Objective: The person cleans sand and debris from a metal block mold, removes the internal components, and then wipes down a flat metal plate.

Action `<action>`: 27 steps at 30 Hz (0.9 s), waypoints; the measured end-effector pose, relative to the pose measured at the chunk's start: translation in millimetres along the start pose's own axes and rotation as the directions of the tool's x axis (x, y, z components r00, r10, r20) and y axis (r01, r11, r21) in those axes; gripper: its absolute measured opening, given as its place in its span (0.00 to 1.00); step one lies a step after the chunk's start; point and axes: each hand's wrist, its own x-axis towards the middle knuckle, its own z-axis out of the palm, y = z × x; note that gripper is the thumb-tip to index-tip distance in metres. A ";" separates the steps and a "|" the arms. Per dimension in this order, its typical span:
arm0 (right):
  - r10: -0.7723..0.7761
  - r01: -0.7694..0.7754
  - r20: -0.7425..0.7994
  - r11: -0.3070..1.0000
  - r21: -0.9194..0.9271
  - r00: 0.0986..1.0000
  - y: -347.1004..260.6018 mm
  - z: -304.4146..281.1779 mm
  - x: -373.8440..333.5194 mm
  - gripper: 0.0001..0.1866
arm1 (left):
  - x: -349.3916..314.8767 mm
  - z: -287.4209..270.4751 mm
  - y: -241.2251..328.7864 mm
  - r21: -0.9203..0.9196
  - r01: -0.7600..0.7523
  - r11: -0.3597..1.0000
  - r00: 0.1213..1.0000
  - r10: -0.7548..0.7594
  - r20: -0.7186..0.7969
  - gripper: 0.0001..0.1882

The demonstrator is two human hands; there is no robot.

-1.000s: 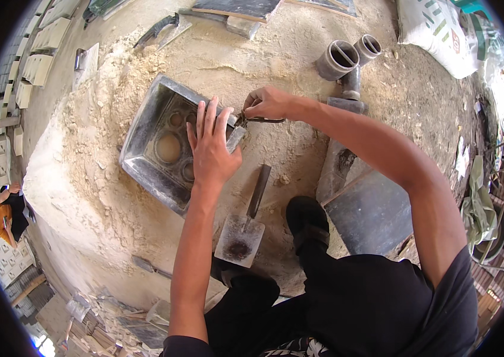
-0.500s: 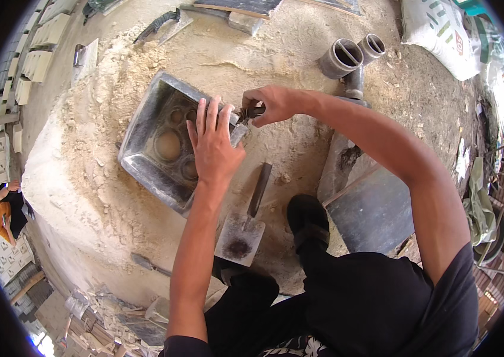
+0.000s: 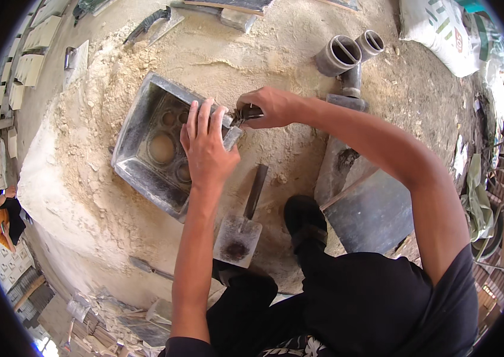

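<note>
A dark grey box-shaped mould (image 3: 145, 172), dusty and with several round forms in its floor, lies tilted on the sandy ground. My left hand (image 3: 209, 146) rests on its right-hand rim, fingers stretched out and apart; the thumb is hidden. Just beyond that rim, my right hand (image 3: 269, 108) is closed round a small dark brush-like tool (image 3: 253, 111), its bristly end against the mould's corner. Fingers cover much of this tool, so its full shape does not show. Near my feet lies a square-bladed trowel (image 3: 238, 238) with a dark handle, touched by neither hand.
Grey pipe pieces (image 3: 338, 56) stand ahead on the right, near a white sack (image 3: 439, 35). A dark flat slab (image 3: 371, 211) lies beside my foot. Another hand tool (image 3: 151, 268) is at the lower left. A person in orange (image 3: 3, 223) is at the far left.
My right hand has shifted slightly left and its fingers have turned round the dark tool. My left hand stays on the rim. The whole view has moved a little.
</note>
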 end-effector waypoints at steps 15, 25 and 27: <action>-0.047 0.043 -0.013 0.977 -0.209 0.999 -4.3 6.7 0.7 0.16 | -1.6 0.3 -0.7 0.002 0.002 1.000 1.000 -0.002 0.010 0.36; 0.024 -0.076 -0.186 0.958 -0.276 0.982 -21.1 24.6 -4.7 0.17 | -1.8 0.2 0.0 0.014 0.017 1.000 1.000 -0.017 0.004 0.35; 0.106 -0.160 -0.220 0.957 -0.243 0.970 -26.0 32.0 -5.2 0.18 | -1.8 -0.3 3.5 0.031 0.042 0.999 0.999 -0.043 0.008 0.35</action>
